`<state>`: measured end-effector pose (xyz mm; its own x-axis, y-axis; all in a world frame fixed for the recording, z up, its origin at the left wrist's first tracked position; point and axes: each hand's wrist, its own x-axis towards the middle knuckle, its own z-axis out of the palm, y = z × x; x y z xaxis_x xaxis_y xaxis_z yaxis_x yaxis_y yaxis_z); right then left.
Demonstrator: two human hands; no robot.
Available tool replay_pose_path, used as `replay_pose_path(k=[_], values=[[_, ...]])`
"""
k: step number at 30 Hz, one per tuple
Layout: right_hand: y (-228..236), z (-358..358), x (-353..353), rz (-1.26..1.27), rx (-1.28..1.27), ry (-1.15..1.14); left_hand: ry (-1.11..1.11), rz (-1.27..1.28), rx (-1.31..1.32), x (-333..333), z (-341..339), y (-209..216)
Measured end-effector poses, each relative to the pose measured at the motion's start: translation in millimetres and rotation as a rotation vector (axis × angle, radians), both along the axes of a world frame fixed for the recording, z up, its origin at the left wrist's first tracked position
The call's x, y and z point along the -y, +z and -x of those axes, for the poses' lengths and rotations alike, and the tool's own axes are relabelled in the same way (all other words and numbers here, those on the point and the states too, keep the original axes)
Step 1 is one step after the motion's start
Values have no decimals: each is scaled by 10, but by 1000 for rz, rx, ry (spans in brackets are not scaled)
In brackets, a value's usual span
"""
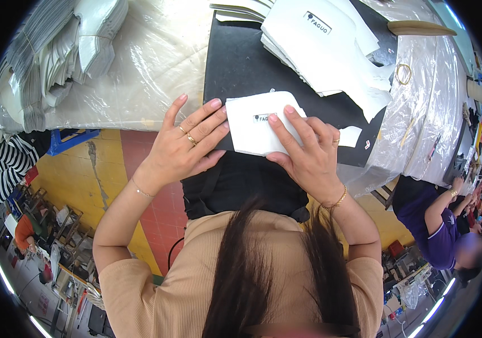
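Observation:
A white cut panel [248, 137] with a small dark printed mark lies at the near edge of the black work surface [235, 62]. My right hand [314, 143] rests on its right part, fingers spread and thumb at the lower edge. At the panel's left edge is my left hand [187, 138], with its fingers stretched out and their tips at or just touching the edge. Nothing shows in the left hand. A small white scrap [350, 136] sits beside my right hand. Farther back, a fanned stack of larger white panels [303, 48] carries a similar printed mark.
Tied bundles of pale cut pieces [95, 45] lie on the plastic-covered table [156, 62] at the far left. A brown flat tool [421, 28] and a yellow band [403, 74] are at the far right. A person in purple [427, 225] sits at the right.

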<state>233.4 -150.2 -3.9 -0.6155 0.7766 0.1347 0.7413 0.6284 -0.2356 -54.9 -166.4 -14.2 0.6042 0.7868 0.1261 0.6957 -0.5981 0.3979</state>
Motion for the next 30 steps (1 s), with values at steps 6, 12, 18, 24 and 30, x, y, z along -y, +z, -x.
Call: replay_pose_path(k=[6, 12, 18, 24, 30], values=[[29, 18, 5, 8, 22, 1, 10, -41, 86, 3, -40, -41], [84, 64, 73, 22, 76, -31, 110, -89, -37, 92, -208, -40], [57, 154, 148, -2, 58, -26, 107, -81, -35, 100, -213, -33], [143, 229, 185, 5, 132, -33, 110, -78, -22, 98, -231, -31], [39, 350, 232, 122, 71, 3, 134, -68, -12, 101, -253, -31]])
